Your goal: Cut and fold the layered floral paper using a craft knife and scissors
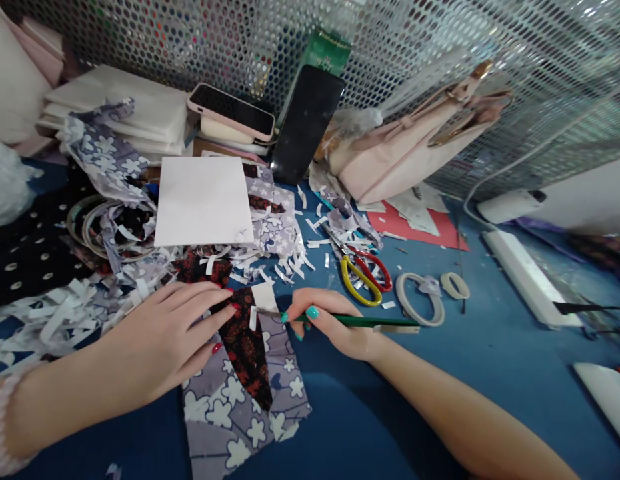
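My left hand (pixel 165 337) lies flat with fingers stretched out, pressing on a patchwork fabric piece (pixel 245 393) of grey floral and dark red print on the blue table. My right hand (pixel 330 323) is closed around a green pencil (pixel 370 322), whose tip touches a small white paper piece (pixel 264 298) at the fabric's upper edge. The pencil's back end points right.
Paper and fabric scraps (pixel 90 300) pile at the left. A white sheet (pixel 203 200), two phones (pixel 233 110), a pink bag (pixel 410 150), two scissors (pixel 363 273), tape rolls (pixel 420 300) and a white lamp base (pixel 530 277) surround the work spot.
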Motion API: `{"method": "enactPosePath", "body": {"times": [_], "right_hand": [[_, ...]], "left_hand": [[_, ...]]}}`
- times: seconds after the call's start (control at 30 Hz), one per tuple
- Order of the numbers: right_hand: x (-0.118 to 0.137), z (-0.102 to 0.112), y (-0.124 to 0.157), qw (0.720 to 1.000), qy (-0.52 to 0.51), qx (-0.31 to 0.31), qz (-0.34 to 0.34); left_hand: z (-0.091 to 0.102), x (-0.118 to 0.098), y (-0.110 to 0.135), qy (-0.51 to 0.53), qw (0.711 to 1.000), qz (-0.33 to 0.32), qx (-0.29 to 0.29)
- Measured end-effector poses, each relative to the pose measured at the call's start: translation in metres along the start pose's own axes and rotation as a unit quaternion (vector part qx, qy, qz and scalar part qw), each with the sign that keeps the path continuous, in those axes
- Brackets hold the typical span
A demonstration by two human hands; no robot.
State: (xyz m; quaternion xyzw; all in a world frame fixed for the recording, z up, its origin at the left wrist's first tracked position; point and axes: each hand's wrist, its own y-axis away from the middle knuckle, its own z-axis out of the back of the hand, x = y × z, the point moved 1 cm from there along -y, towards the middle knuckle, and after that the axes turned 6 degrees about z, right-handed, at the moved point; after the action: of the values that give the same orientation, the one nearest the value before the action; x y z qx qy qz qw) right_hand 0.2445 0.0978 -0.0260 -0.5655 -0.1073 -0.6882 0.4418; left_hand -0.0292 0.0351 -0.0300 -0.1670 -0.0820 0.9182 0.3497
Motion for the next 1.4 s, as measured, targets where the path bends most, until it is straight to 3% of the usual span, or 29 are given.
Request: {"method": "enactPosePath", "body": {"times": [0.13,0.33,0.5,0.77,0.93,1.03,1.13,1.4], "right_hand": [[0.000,0.001,0.003,0.999,-0.027,0.019,-0.006],[-0.003,0.004,0.007,0.998,-0.054,-0.017,-0.024],[0.000,0.001,0.002,1.000,-0.011,-0.001,-0.018],[-0.006,0.000,0.011,0.999,0.017,-0.045,-0.009],[-0.003,0.000,0.006,0.985,0.145,-0.088,0.024],[-0.001,-0.004,0.000,0.977,0.198,-0.074,0.020],[0.000,-0.011,-0.004,0.978,0.198,-0.056,0.023],[-0.003,-0.015,-0.006,0.974,0.204,-0.097,0.005]], "left_hand": [[0.002,0.000,-0.003,-0.011,1.000,-0.011,-0.006],[0.002,0.000,-0.004,-0.011,1.000,-0.008,-0.005],[0.001,0.000,-0.003,-0.015,1.000,-0.013,-0.002],[0.001,0.000,-0.002,-0.004,1.000,-0.006,-0.006],[0.001,0.000,-0.002,0.012,1.000,0.002,-0.002],[0.000,-0.001,-0.002,0.010,1.000,0.007,-0.003],[-0.001,-0.001,-0.002,0.010,1.000,0.008,-0.001],[0.001,0.001,-0.001,-0.014,1.000,0.001,0.024]]}}
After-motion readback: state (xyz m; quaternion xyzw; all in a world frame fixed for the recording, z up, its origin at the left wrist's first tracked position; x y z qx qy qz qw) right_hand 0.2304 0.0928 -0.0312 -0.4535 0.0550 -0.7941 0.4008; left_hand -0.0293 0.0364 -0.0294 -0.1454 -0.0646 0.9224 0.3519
